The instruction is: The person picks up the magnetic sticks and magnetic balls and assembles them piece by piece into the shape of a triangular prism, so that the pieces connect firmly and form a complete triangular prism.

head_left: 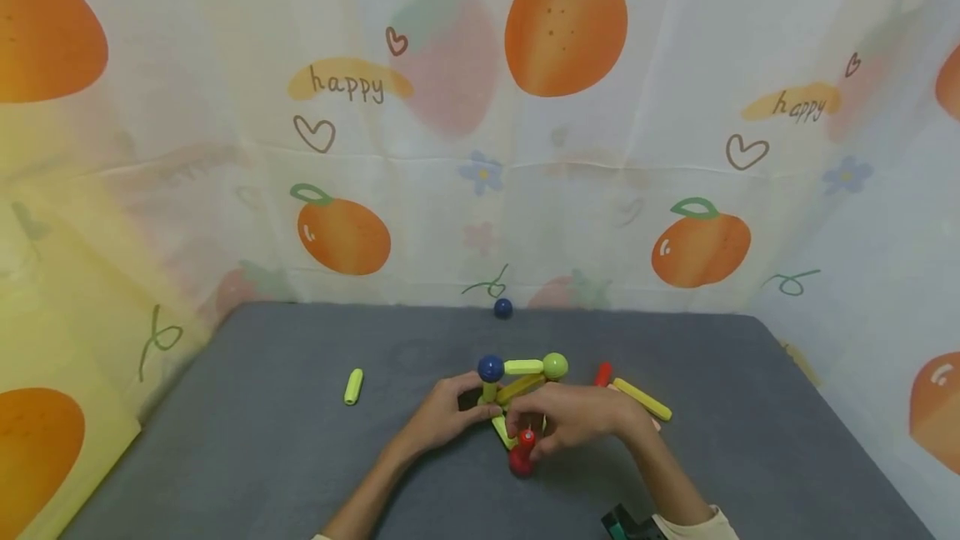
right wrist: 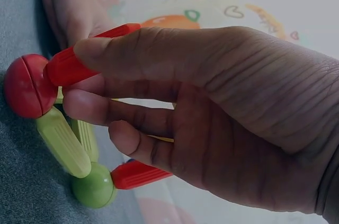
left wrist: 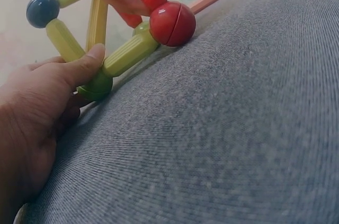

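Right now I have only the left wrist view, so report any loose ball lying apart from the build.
Observer: The head view shows one: a dark blue ball near the far edge of the gray table, attached to nothing.
Operator: Now cover the area left of the left hand.
Observer: Out to the left of the left hand, a yellow-green stick lies by itself.
Operator: Check the other side too, past the right hand.
Observer: On the far side of the right hand's wrist, a yellow stick lies aslant on the table.
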`<action>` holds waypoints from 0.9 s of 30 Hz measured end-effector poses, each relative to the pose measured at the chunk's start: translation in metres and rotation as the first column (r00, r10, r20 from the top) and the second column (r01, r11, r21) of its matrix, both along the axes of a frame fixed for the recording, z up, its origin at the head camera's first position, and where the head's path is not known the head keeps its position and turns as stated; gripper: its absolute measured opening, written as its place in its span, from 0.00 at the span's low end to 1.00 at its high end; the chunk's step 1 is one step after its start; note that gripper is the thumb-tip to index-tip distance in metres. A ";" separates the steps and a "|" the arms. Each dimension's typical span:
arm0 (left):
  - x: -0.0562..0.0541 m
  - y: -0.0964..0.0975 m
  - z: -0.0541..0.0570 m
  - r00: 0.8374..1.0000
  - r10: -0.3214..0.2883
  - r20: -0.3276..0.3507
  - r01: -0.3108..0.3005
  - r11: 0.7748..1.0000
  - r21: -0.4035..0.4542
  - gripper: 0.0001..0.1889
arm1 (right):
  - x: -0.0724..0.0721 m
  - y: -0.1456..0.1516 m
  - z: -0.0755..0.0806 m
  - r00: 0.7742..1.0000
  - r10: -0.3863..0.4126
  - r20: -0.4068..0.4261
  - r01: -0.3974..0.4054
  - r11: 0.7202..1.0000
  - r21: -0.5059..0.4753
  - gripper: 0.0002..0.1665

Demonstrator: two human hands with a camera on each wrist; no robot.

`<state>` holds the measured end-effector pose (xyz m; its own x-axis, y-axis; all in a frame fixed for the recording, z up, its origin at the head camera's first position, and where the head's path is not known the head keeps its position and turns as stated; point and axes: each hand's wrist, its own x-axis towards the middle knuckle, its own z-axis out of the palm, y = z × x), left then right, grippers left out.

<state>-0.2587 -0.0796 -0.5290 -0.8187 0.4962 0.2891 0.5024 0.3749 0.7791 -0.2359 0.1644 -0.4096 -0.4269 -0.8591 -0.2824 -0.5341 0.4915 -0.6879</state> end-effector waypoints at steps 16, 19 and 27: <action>-0.004 0.002 0.003 1.000 -0.012 -0.028 0.013 0.999 0.031 0.12 | 0.001 0.014 0.023 1.000 -0.014 -0.015 0.013 1.000 -0.026 0.20; -0.002 0.002 0.001 1.000 -0.011 -0.012 0.011 0.999 0.035 0.11 | -0.001 0.031 0.042 0.995 -0.091 -0.041 0.087 0.991 -0.100 0.22; 0.003 -0.002 -0.003 1.000 0.020 -0.015 -0.019 0.998 0.058 0.09 | -0.089 0.033 0.043 0.918 -0.326 -0.225 0.281 0.936 -0.212 0.19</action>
<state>-0.2555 -0.0814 -0.5323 -0.8231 0.4624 0.3298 0.5078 0.3390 0.7920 -0.3247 0.1971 -0.3666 -0.7122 -0.7019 0.0091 -0.5444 0.5441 -0.6384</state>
